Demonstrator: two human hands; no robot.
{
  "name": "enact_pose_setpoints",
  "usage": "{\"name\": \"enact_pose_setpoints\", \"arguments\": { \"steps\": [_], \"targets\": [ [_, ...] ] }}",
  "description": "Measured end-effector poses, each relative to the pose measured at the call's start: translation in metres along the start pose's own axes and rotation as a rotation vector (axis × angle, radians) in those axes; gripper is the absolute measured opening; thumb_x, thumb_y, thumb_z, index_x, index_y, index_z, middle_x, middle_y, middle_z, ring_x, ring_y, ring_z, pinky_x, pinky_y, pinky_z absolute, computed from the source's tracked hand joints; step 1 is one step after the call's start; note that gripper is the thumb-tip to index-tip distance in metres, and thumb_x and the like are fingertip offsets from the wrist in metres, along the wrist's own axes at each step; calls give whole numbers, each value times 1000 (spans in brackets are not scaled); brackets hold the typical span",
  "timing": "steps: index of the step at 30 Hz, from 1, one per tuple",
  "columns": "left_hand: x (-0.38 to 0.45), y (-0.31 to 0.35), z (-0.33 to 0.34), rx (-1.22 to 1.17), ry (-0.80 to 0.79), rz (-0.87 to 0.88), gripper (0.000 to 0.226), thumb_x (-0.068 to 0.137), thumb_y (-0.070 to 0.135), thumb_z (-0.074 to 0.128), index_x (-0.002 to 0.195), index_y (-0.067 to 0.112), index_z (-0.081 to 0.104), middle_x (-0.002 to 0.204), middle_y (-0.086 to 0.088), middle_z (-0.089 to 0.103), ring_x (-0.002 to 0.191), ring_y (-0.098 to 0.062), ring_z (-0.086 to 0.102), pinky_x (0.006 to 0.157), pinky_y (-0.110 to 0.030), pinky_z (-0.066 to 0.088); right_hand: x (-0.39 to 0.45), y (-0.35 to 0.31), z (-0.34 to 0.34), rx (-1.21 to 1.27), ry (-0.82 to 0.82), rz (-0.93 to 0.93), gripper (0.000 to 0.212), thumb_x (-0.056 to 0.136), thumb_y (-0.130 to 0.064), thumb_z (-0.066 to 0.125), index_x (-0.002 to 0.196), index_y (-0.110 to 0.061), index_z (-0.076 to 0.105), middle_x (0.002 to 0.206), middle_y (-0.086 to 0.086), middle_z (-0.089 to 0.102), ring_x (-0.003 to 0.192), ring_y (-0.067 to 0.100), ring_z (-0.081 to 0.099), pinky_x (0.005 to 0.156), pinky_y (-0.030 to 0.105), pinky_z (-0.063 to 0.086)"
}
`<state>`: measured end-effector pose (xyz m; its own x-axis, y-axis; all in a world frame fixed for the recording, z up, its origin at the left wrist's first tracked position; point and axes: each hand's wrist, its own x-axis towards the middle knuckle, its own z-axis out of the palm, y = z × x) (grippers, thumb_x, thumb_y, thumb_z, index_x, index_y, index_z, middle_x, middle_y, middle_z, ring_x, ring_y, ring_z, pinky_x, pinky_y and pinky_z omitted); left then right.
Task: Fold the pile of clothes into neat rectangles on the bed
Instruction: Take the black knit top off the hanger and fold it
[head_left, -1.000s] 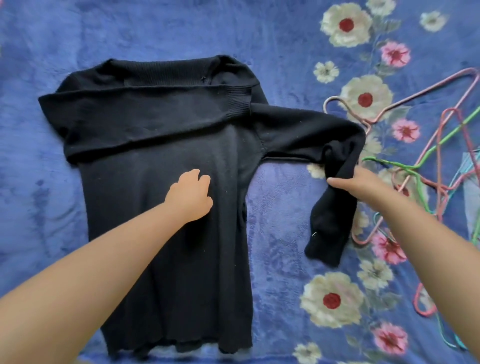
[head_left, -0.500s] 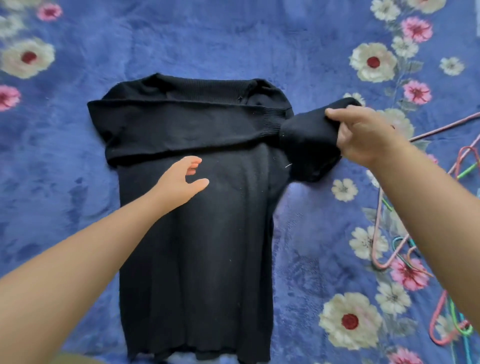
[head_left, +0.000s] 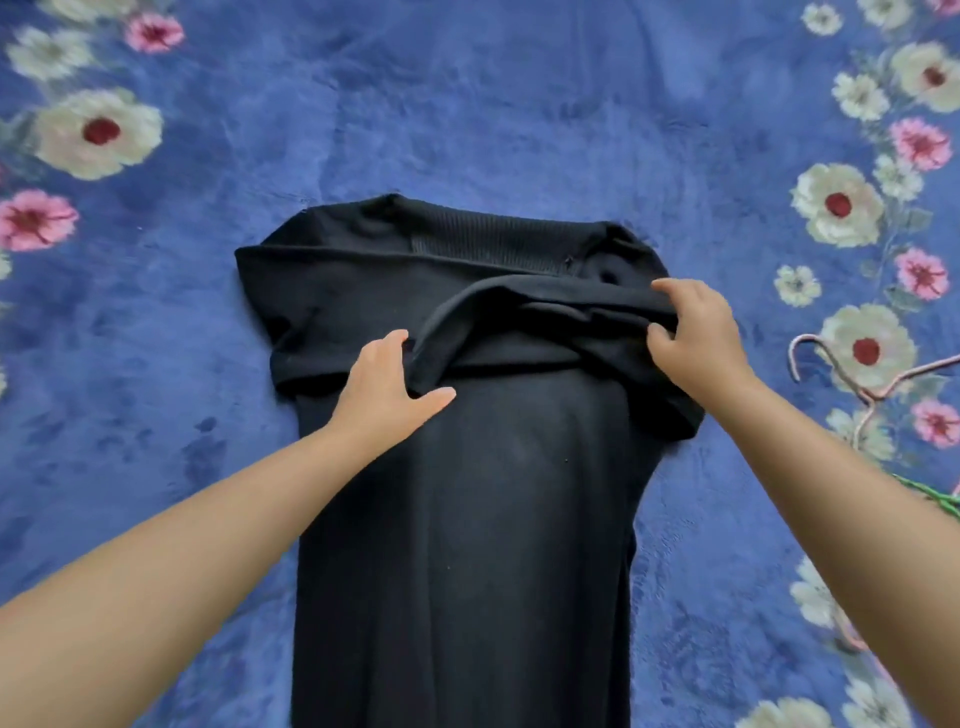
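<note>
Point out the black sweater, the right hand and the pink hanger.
black sweater (head_left: 467, 545): head view, flat body panel.
right hand (head_left: 698, 332): head view, back of hand.
pink hanger (head_left: 802, 345): head view, hook.

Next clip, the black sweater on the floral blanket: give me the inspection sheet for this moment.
Surface: blue floral blanket, plush, covers the whole view.
Job's things: black sweater lies flat, body towards the camera; both sleeves folded across the chest, the upper sleeve bunched, not flat.
Clutter: pink hanger and green hanger at the right edge, off the sweater.
Grippers: left hand holds the sleeve's cuff end; right hand pinches the sleeve's fold.
Cables: nothing seen.
Surroundings: nothing seen beyond the blanket.
</note>
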<state>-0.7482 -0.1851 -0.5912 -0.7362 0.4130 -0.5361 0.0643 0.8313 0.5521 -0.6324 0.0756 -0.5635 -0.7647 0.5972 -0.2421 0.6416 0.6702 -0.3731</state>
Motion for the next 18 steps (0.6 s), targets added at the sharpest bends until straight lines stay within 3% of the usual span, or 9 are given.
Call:
{"name": "enact_pose_setpoints", "arguments": {
  "steps": [3,5,7,11,13,15,18],
  "targets": [
    [15,10,10,266,157,40,52,89,29,58,135,11,40,131,-10,40,123,-28,34,98,-35,33,6,28,8,-303,-201,61,69,80,-11,60,142,-9,30,146,10,31,136,29,24,110,45,19],
    [26,10,12,231,247,102,20,92,21,51,107,9,58,110,-7,53,111,-28,40,89,-37,35,9,36,13,-396,-250,108,68,77,-8,58,140,-11,32,141,10,38,131,30,31,107,47,22],
    [35,6,4,-65,272,108,11,91,12,48,84,10,57,87,-4,53,93,-18,45,80,-33,37,15,38,14,-347,-145,152,54,75,-3,55,128,-9,47,124,16,53,116,35,45,96,44,34],
    [44,-1,-38,-965,170,-24,43,83,-9,44,56,22,59,54,6,55,56,-6,51,58,-24,43,24,36,6,-213,-71,187,30,81,1,47,105,-3,64,106,21,63,103,37,51,86,37,37],
    [45,-5,-55,-1200,82,-65,39,85,-11,39,65,19,54,52,7,57,57,-9,56,56,-26,51,28,27,-4,-154,-47,200,30,85,-5,40,102,1,63,103,25,62,101,38,52,80,35,36],
    [47,-5,-64,-1176,77,-51,32,90,-8,37,73,17,47,57,6,59,60,-8,58,57,-28,53,33,14,-16,-39,20,163,41,75,-18,32,91,7,61,87,27,58,91,35,52,70,33,32],
    [53,-11,-72,-1053,246,-113,26,93,-1,43,77,19,48,74,1,56,67,-11,54,58,-29,48,43,-10,-30,103,4,120,41,63,-21,29,75,10,52,62,15,36,71,25,37,54,28,27]
  ]
}}
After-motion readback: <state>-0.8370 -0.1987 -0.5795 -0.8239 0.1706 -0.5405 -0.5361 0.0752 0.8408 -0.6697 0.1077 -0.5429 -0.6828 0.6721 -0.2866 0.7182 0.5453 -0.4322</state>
